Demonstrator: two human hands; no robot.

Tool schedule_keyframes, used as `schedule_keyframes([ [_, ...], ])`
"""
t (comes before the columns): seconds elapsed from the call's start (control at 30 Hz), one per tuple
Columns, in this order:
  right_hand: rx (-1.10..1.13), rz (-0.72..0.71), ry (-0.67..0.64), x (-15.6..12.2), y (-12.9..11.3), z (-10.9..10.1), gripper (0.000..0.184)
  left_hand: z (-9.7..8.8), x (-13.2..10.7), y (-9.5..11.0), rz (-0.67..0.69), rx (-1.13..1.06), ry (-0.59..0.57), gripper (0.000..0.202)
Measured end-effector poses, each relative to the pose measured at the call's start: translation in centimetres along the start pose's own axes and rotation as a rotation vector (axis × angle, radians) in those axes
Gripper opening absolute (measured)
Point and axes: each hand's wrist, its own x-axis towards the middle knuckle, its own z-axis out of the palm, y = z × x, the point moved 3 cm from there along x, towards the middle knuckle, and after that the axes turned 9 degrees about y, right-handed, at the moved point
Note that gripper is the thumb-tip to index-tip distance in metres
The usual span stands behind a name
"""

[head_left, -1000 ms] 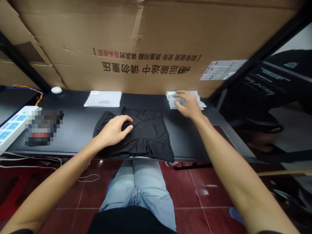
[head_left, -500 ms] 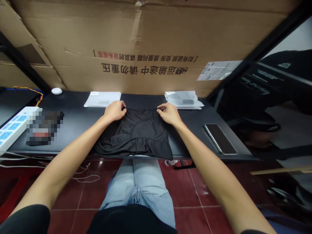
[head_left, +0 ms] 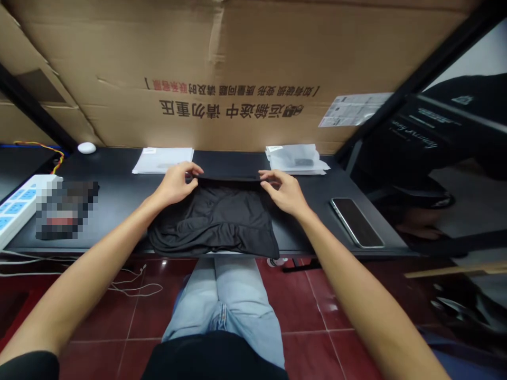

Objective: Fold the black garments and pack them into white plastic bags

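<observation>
A black garment [head_left: 216, 219] lies on the black table [head_left: 119, 195] in front of me, its near edge hanging at the table's front. My left hand [head_left: 176, 182] pinches the far left corner of the garment's top edge. My right hand [head_left: 283, 190] pinches the far right corner. Both hands hold that edge slightly raised and stretched between them.
Two flat white plastic packets lie at the back, one on the left [head_left: 162, 159] and one on the right [head_left: 297, 158]. A phone [head_left: 356, 221] lies on the right. A white power strip [head_left: 18, 203] and a blurred object sit on the left. A cardboard wall [head_left: 237, 68] stands behind.
My right hand left the right packet and came to the garment. My left hand moved from the garment's middle to its far left corner. Both now lift the far edge.
</observation>
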Motion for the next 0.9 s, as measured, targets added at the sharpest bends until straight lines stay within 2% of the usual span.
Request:
schedule_keyframes([
  [0.1, -0.005, -0.098, -0.084, -2.0, -1.1, -1.4, 0.008, -1.5, -1.7, 1.4, 0.15, -0.03, -0.084, 0.03],
  [0.23, -0.093, -0.224, -0.204, -4.6, -2.3, -2.6, 0.007, -2.6, -4.0, 2.7, 0.27, -0.073, -0.231, 0.029],
  [0.33, -0.127, -0.309, -0.292, -6.0, -2.8, -2.7, 0.012, -2.7, -5.5, 2.7, 0.33, -0.084, -0.312, 0.028],
  [0.43, -0.155, -0.376, -0.326, -6.7, -2.8, -2.8, 0.014, -2.7, -6.4, 2.4, 0.386, -0.069, -0.382, 0.027],
  [0.53, -0.194, -0.425, -0.371, -6.8, -2.9, -3.0, 0.011, -3.0, -6.6, 2.6, 0.416, -0.014, -0.448, 0.027],
  [0.6, -0.218, -0.438, -0.375, -6.7, -3.2, -3.1, 0.013, -3.2, -6.4, 3.2, 0.397, 0.02, -0.451, 0.026],
  [0.73, -0.269, -0.416, -0.36, -6.2, -4.4, -2.1, 0.036, -2.8, -5.9, 4.9, 0.355, 0.097, -0.362, 0.043],
  [0.8, -0.328, -0.391, -0.438, -6.1, -4.9, -0.9, 0.051, -1.9, -6.2, 5.3, 0.382, 0.192, -0.368, 0.054],
  [0.9, -0.43, -0.332, -0.577, -6.3, -4.9, 0.5, 0.066, -0.6, -7.1, 4.6, 0.392, 0.348, -0.427, 0.063],
])
